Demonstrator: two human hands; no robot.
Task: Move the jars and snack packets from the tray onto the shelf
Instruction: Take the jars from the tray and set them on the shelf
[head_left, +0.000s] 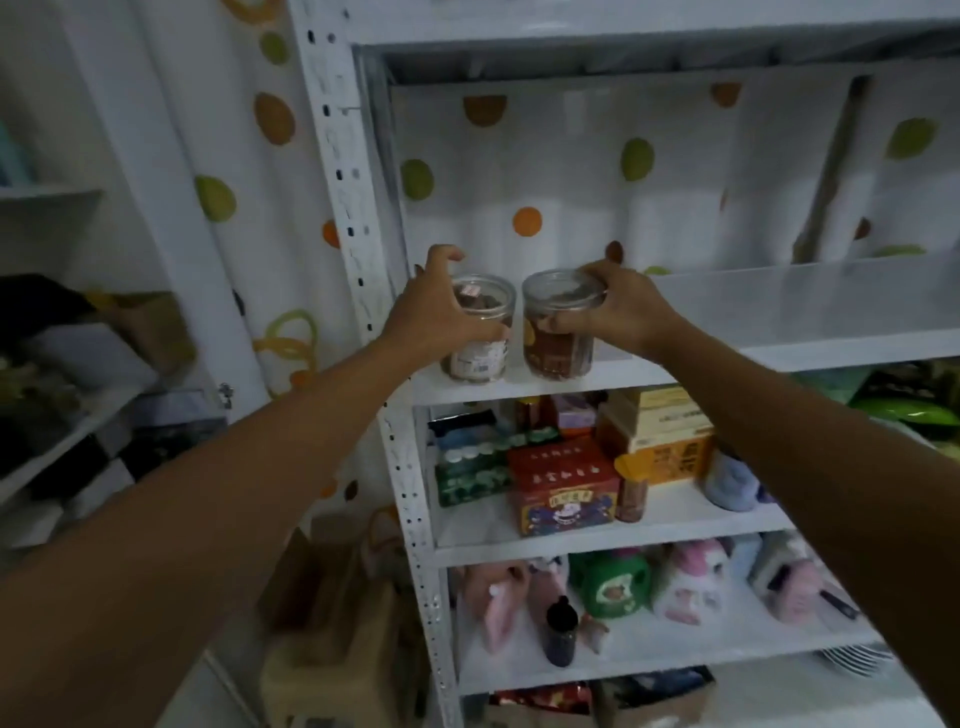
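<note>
This looks like a home storage corner rather than a shop. A white slotted-metal shelf unit (410, 467) stands against a curtain (571, 171) printed with orange and green dots. Its lower shelves hold mixed household goods: boxed snacks (563, 488), a pack of small bottles (470, 470), plush toys (691, 584) and stacked plates (852, 659). Paper bags (332, 613) sit on the floor beside it.

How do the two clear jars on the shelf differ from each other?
The left jar has a white label and is held around its side by the left hand; the right jar has a brown-orange label, and the right hand grips it at the lid. Both are clear, upright, lidded, and side by side at the shelf front edge.
</note>
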